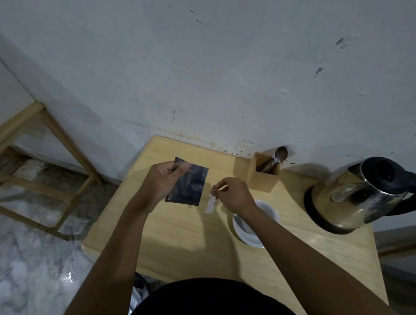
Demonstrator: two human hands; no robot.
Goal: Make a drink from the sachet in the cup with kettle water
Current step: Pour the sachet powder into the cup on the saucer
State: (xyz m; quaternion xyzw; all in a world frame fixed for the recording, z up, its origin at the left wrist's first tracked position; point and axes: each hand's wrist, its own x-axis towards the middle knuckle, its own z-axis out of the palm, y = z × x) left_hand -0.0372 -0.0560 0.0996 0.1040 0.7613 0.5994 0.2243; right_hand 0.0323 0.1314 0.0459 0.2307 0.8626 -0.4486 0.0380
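— Standing at the wooden table (187,232), I see it takes up most of my view, pushed against a scuffed grey wall (209,59).

— What sits on it?

— At the far right, the steel kettle (357,194) with its black lid and handle. Nearer the middle stands a wooden cutlery holder (264,176) with spoons in it. Just in front of that, partly under my right wrist, is the white cup (253,232).

— And the sachet?

— My left hand (163,181) holds the dark sachet (190,183) up above the table, thumb and fingers pinching its top left corner.

— Your right hand?

— My right hand (234,193) is just beside the sachet, fingers pressed together on a small pale strip (210,204) that hangs down from them. It is blurred, so I cannot tell what it is.
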